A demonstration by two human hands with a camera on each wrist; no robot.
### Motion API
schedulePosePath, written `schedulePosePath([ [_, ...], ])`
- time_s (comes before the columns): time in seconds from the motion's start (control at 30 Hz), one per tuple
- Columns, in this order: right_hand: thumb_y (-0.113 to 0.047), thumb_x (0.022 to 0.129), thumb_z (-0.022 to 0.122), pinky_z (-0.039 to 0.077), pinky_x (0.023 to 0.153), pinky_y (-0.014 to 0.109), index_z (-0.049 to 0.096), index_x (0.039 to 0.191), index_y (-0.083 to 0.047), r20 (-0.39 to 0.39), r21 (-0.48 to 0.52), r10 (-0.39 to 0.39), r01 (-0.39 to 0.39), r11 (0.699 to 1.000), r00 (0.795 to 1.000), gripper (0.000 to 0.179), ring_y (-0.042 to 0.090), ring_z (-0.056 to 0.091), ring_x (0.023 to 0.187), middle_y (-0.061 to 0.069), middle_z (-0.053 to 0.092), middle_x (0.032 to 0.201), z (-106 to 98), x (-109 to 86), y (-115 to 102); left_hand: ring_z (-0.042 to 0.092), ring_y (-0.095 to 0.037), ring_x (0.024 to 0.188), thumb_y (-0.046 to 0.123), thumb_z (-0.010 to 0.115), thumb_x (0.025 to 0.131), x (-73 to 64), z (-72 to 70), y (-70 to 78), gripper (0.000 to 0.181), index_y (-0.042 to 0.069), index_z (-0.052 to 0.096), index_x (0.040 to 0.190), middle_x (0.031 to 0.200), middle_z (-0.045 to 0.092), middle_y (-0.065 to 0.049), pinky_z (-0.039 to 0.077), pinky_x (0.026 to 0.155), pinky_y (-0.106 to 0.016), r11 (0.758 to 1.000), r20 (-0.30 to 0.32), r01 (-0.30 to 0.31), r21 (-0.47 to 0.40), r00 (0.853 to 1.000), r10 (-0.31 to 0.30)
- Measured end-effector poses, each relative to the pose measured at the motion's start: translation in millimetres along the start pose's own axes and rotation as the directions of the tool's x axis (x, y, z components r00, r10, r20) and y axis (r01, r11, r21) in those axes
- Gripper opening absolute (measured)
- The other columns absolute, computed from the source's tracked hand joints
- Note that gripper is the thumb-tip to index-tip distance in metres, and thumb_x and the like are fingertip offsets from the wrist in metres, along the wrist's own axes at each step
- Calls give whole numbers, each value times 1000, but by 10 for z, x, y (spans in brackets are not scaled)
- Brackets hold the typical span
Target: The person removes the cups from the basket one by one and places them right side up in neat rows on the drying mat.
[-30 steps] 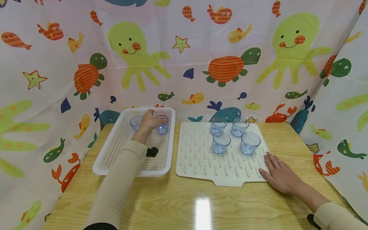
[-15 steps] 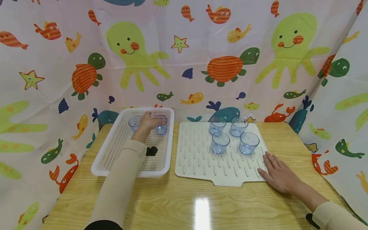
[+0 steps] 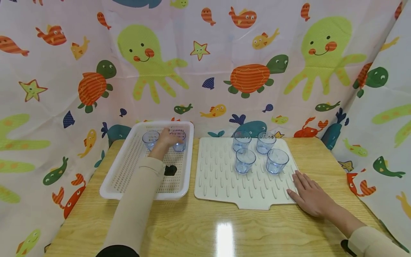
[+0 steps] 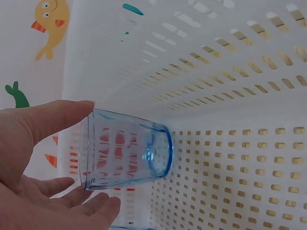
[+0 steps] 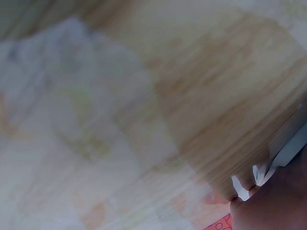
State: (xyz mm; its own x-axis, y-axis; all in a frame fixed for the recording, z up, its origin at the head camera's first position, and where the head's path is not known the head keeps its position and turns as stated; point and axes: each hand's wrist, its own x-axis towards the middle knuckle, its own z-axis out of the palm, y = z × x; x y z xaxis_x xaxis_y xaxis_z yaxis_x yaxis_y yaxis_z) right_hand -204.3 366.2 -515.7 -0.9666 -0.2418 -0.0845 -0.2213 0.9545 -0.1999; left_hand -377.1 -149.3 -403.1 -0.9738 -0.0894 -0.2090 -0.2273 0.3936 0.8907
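In the head view, my left hand (image 3: 164, 141) reaches into a white perforated basket (image 3: 112, 178). A clear blue-tinted glass (image 4: 127, 151) stands inside near its back right corner. The left wrist view shows my extended thumb (image 4: 72, 112) at one side of its rim; the other fingers (image 4: 93, 208) spread along the opposite side, close to it. A second glass (image 3: 149, 138) is left of this hand, partly hidden by it. My right hand (image 3: 311, 194) lies flat on the table, fingertips at the right edge of a pale ridged drying board (image 3: 215, 171).
Several similar glasses stand on the board's right half, among them a front glass (image 3: 245, 162). A dark patch (image 3: 170, 170) shows in the basket, beside the left sleeve. A sea-animal curtain (image 3: 208, 71) hangs behind the wooden table (image 3: 176, 228) and at both sides.
My left hand has lowered a little around the right glass in the basket, and that glass keeps its place. The right hand stays on the table. The head view has shifted slightly.
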Motion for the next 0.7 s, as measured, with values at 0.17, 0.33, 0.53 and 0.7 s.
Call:
schedulePosePath([
  [0.17, -58, 106, 39, 14, 116, 73, 22, 157, 10, -5, 3, -1, 1, 1000, 1000, 88, 55, 14, 149, 33, 14, 164, -8, -3, 2, 43, -41, 138, -2, 78, 83, 17, 17, -32, 87, 1, 30, 156, 149, 45, -23, 32, 119, -55, 1000, 5, 0, 2, 1000, 0],
  [0.33, -59, 106, 39, 14, 116, 73, 22, 157, 10, -5, -5, -1, 1, 1000, 1000, 88, 55, 14, 149, 33, 15, 164, -12, -7, 10, 40, -42, 141, 0, 77, 85, 46, 32, -74, 91, 1, 23, 158, 152, 41, -25, 29, 120, -54, 1000, 31, -1, 21, 1000, 0],
  [0.53, -58, 106, 39, 15, 115, 73, 23, 157, 11, -4, -2, -2, 2, 1000, 1000, 87, 56, 15, 149, 33, 15, 164, -4, -19, 12, 36, -40, 145, -8, 77, 82, 100, 59, -111, 97, 9, 24, 161, 157, 38, -20, 25, 122, -55, 999, 34, -22, -36, 999, 23],
  [0.7, -58, 106, 39, 15, 115, 73, 23, 157, 10, -8, 7, -1, 1, 1000, 1000, 87, 56, 16, 148, 33, 16, 164, -1, -28, 0, 34, -41, 146, -7, 76, 83, 94, 50, -130, 96, 6, 21, 161, 158, 35, -22, 27, 122, -54, 999, 47, 3, -41, 999, -1],
])
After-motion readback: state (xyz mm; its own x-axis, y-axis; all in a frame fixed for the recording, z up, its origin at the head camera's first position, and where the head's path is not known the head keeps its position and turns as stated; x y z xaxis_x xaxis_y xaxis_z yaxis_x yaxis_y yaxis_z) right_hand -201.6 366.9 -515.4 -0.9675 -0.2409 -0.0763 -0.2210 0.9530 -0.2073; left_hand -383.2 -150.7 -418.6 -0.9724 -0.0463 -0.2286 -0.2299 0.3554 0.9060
